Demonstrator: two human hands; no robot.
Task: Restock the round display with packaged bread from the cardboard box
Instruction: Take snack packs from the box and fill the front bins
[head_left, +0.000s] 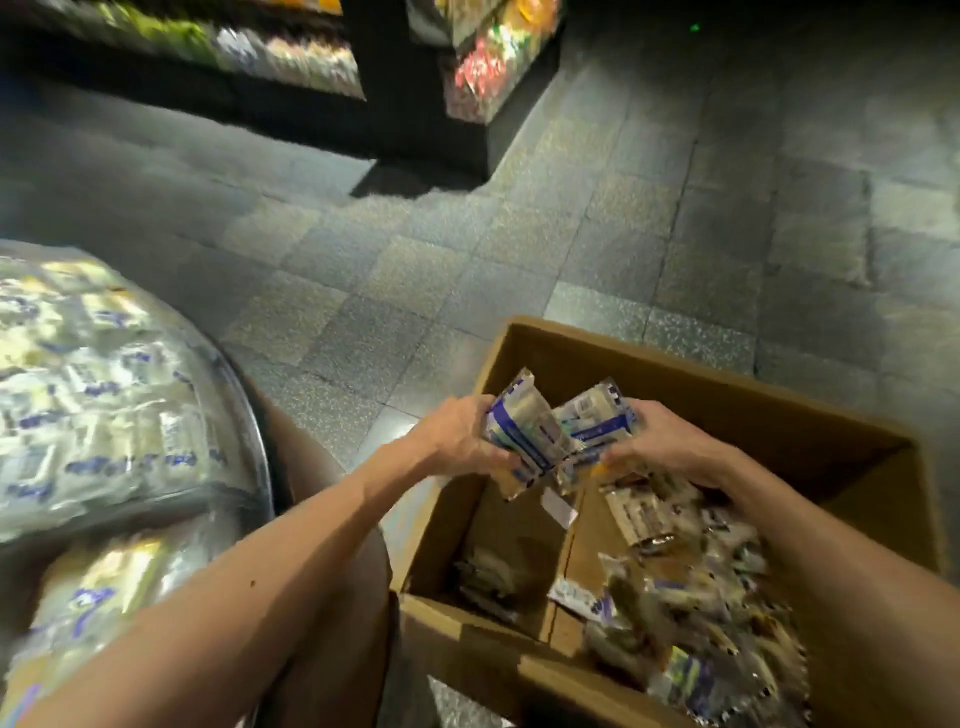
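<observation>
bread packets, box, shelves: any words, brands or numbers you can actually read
No text reads clearly anywhere.
held packets, gripped by left hand and right hand: blue print, too blurred.
display packets on the round display: blue lettering, motion-blurred, unreadable.
loose packets in the cardboard box: print too small.
white tag in the box: nothing legible.
background shelves: too blurred.

The cardboard box is open on top. Bread packets crowd its right half; its left half is almost bare. Left of the box the round display stands close by. Beyond the box the floor is free up to the shelves.
</observation>
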